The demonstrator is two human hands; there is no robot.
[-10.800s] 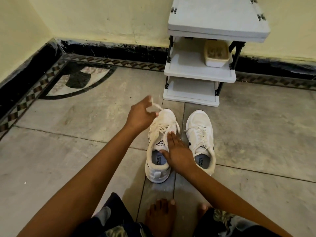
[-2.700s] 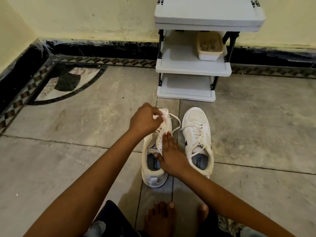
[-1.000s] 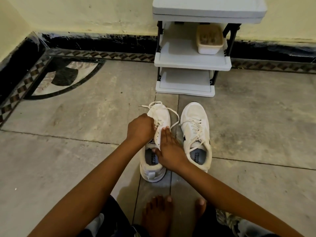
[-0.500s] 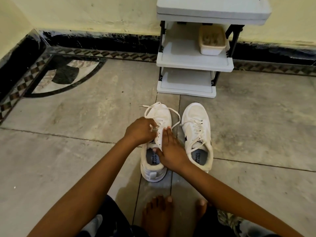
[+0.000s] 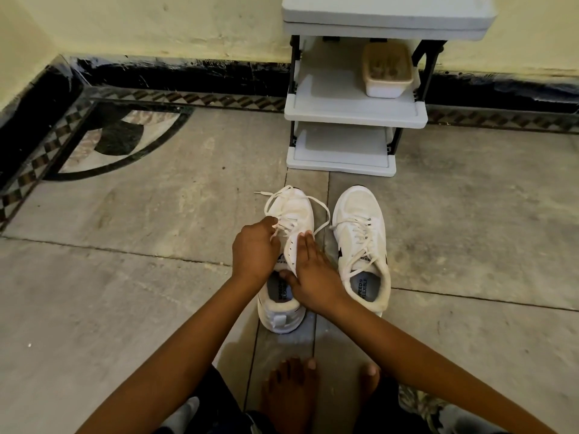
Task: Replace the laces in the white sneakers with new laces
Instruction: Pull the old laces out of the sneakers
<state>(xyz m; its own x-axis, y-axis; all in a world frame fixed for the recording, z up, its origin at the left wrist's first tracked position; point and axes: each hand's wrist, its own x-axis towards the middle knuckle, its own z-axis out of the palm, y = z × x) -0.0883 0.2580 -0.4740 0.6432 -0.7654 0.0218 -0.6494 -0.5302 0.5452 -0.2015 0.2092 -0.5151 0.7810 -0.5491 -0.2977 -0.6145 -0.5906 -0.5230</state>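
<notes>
Two white sneakers stand side by side on the floor, toes pointing away from me. On the left sneaker (image 5: 297,211) the white lace (image 5: 324,219) is loosened, and its ends trail over the toe. My left hand (image 5: 255,253) pinches this lace at the eyelets. My right hand (image 5: 310,277) lies with straight fingers along the left sneaker's right side, thumb at the opening. The right sneaker (image 5: 360,242) is laced, and neither hand touches it.
A grey three-tier shoe rack (image 5: 357,108) stands against the wall just beyond the sneakers; a white tub (image 5: 387,73) sits on its middle shelf. My bare feet (image 5: 291,393) are close behind the sneakers. Tiled floor spreads to both sides.
Over the last second my left hand has shifted slightly up the eyelet row, still pinching the lace. My right hand stays pressed on the left sneaker.
</notes>
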